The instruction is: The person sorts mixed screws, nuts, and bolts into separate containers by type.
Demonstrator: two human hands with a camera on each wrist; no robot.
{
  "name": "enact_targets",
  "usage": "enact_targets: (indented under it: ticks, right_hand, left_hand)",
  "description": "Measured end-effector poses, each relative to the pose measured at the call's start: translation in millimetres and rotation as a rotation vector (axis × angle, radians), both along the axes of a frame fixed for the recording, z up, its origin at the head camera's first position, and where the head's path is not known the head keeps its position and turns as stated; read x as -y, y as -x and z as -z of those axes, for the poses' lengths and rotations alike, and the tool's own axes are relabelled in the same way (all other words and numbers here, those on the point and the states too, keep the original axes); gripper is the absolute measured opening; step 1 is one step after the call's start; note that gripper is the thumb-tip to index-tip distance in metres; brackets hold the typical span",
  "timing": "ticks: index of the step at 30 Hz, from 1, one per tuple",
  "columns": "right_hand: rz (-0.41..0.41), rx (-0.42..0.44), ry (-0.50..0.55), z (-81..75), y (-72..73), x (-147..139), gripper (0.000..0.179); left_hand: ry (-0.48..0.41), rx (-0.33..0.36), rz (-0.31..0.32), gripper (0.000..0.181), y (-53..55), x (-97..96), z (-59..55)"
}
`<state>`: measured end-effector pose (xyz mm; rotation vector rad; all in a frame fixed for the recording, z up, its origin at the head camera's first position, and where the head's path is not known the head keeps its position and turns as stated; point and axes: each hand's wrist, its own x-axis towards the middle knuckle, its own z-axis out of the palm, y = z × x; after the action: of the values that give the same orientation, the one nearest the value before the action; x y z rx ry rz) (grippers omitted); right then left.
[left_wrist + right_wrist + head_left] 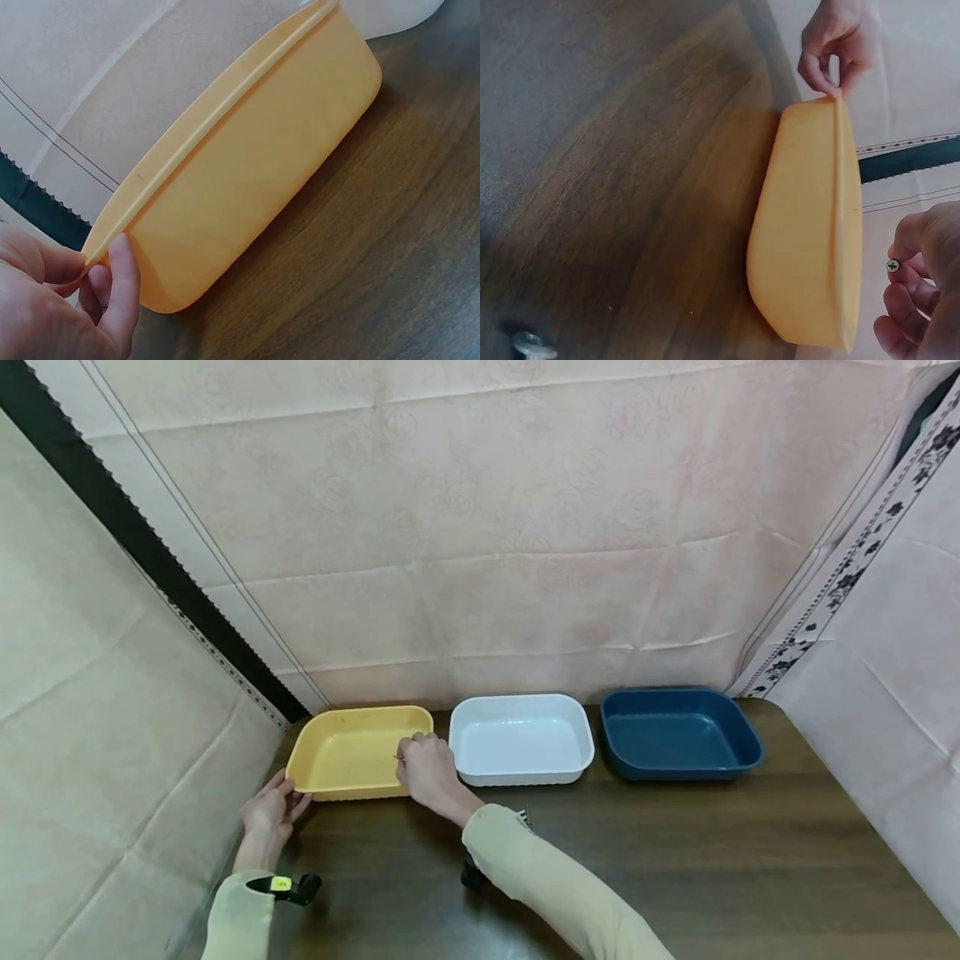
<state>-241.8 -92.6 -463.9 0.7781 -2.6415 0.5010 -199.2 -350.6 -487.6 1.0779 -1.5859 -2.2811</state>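
My left hand (267, 817) pinches the near left corner of a yellow tray (352, 794) by its rim, thumb on top and fingers below, as the left wrist view shows. Over the tray's right end is my right hand (429, 770), its fingers curled. In the right wrist view, that hand pinches a small screw (892, 265) between thumb and fingertip, its cross-slotted head facing the camera. The screw's shank is hidden by the fingers.
To the right of the yellow tray stand a white tray (525, 779) and a dark blue tray (682, 774), in a row along the back of the wooden table (675, 877). Pale cloth (487, 527) hangs behind and at both sides. A blurred shiny metal piece (534, 346) shows low in the right wrist view.
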Motion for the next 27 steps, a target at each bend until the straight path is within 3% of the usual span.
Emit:
enact_targets:
  ticks: [12, 27]
  right_hand:
    - [0.049, 0.070, -0.065, 14.7, 4.5, 13, 0.007]
    - [0.103, 0.064, -0.121, 21.2, 7.2, 24, 0.006]
  left_hand:
    - [-0.001, 0.008, -0.019, 0.051, 0.4, 0.7, 6.1]
    - [-0.012, -0.005, -0.019, 0.052, 2.0, 0.8, 3.6]
